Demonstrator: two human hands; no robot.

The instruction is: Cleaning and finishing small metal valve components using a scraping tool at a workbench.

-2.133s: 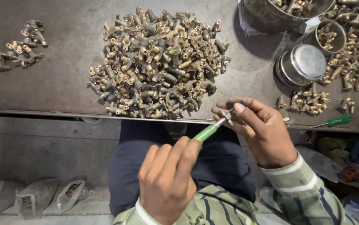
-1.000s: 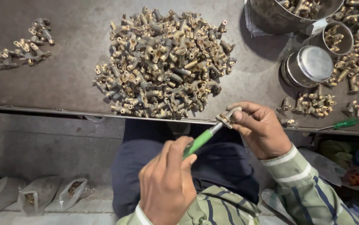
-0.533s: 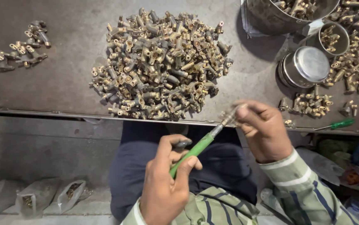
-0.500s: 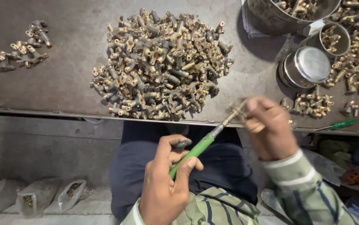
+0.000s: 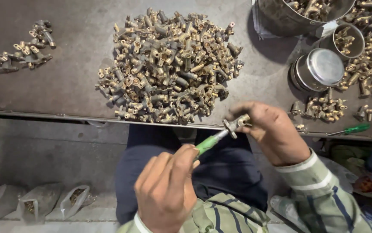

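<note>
Hundreds of small brass fittings lay heaped in a big pile (image 5: 171,67) at the upper centre of the frame, on a dark metal workbench (image 5: 73,90); a smaller cluster of fittings (image 5: 19,47) sat at the upper left, well apart from the pile; at the upper right stood a large steel pot (image 5: 298,15) holding more fittings, a small steel cup (image 5: 346,41) beside it, and an upturned steel bowl (image 5: 320,69) just below, with loose fittings (image 5: 324,108) scattered near them; a second green-handled screwdriver (image 5: 350,129) lay on the bench edge at the right; clear plastic bags (image 5: 52,200) rested on the floor at the lower left. Nothing stood between the hands and the camera; the left hand (image 5: 166,190), at lower centre, was closed in a fist around the green handle of a screwdriver (image 5: 209,142); its long axis ran diagonally from lower left up to the right, the tip meeting a single brass fitting (image 5: 237,124); the right hand (image 5: 276,133) pinched that fitting in its fingertips, just below the bench edge at centre right, above the person's dark trousers (image 5: 225,168).
</note>
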